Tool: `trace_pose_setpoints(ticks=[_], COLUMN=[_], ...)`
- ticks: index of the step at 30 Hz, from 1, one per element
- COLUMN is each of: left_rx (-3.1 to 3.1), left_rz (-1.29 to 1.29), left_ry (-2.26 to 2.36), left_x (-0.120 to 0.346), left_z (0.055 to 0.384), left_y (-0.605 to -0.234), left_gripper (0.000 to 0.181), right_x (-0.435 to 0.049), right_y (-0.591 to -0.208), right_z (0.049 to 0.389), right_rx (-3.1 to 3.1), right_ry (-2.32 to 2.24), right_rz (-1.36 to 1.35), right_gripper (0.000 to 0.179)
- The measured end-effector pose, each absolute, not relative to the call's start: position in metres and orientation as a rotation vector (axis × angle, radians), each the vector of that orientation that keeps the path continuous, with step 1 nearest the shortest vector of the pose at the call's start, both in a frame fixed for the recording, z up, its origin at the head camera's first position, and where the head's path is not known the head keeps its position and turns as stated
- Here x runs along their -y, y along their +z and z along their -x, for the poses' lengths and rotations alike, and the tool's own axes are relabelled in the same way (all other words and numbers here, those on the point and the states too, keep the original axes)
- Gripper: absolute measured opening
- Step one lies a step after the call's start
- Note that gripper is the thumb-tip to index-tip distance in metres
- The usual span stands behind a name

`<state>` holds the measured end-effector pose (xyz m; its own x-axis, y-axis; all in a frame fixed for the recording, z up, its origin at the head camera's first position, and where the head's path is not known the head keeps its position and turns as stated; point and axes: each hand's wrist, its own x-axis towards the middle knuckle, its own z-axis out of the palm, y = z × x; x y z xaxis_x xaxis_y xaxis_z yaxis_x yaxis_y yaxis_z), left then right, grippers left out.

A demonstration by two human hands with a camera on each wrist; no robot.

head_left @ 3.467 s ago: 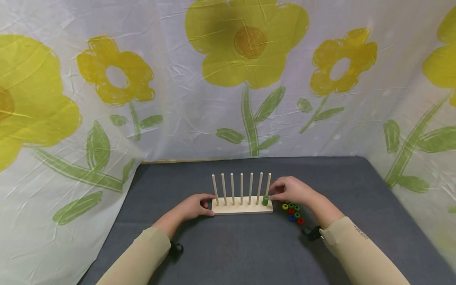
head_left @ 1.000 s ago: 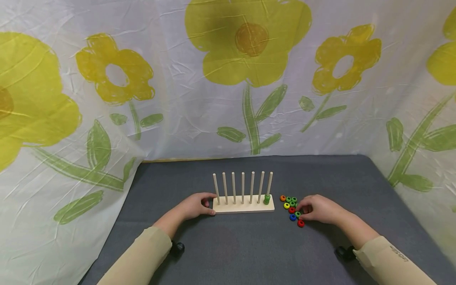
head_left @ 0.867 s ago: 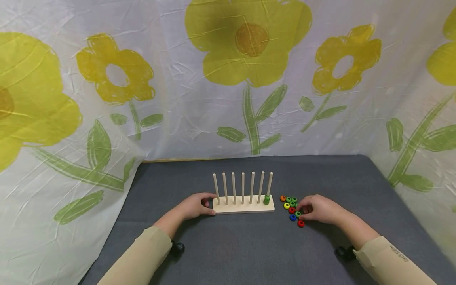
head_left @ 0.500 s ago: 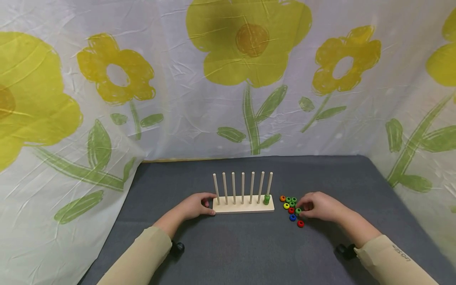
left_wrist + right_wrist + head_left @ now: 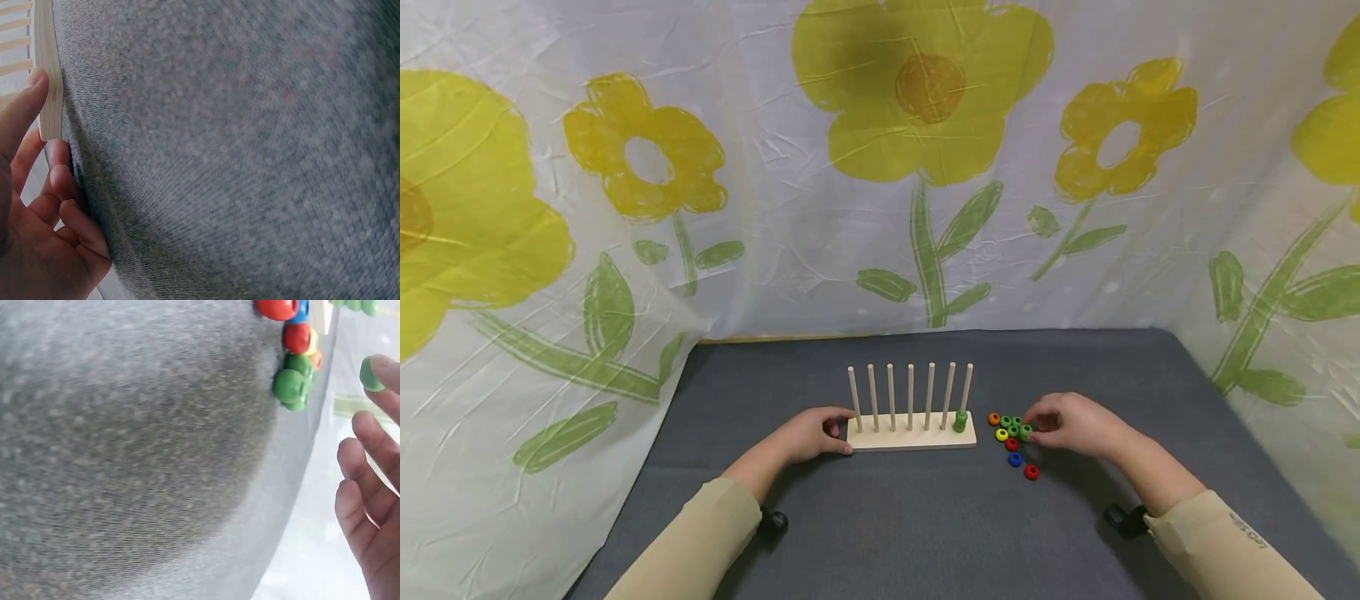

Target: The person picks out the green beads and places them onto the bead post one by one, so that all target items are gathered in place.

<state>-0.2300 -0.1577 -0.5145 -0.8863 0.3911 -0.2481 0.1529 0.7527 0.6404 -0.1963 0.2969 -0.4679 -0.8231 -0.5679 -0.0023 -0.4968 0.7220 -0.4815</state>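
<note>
A pale wooden base with a row of upright pegs (image 5: 887, 439) stands mid-table. My left hand (image 5: 808, 435) grips its left end; in the left wrist view the thumb (image 5: 36, 87) lies against the wood. Green beads (image 5: 960, 422) are stacked low on the rightmost peg. Right of the base, my right hand (image 5: 1078, 425) pinches a green bead (image 5: 370, 375) between thumb and fingertip, its other fingers loosely bent. Beside it lie loose beads: several green (image 5: 289, 386), a yellow bead (image 5: 1002, 434), an orange bead (image 5: 994, 419), a blue bead (image 5: 1015, 459) and two red beads (image 5: 1032, 472).
Dark grey cloth (image 5: 880, 525) covers the table. A white curtain with yellow flowers (image 5: 760, 275) hangs behind it and at both sides. Black wrist cameras (image 5: 1125, 521) sit under both wrists.
Earlier at the rightmost peg, my right hand moved right to the loose beads. It has since picked up a green bead and shifted slightly away from me. The left hand stayed put.
</note>
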Motion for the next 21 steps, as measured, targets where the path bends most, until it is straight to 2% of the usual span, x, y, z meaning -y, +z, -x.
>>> trace_pose_setpoints(ticks=[21], left_rx=[-2.587], left_rz=[-0.431], left_ry=[0.885], left_x=[0.158], left_z=[0.230], left_y=[-0.513], left_gripper=[0.060], right_x=[-0.275], right_y=[-0.440], right_z=[0.207], right_rx=[-2.835], right_ry=[-0.816], right_rz=[0.868], right_gripper=[0.017])
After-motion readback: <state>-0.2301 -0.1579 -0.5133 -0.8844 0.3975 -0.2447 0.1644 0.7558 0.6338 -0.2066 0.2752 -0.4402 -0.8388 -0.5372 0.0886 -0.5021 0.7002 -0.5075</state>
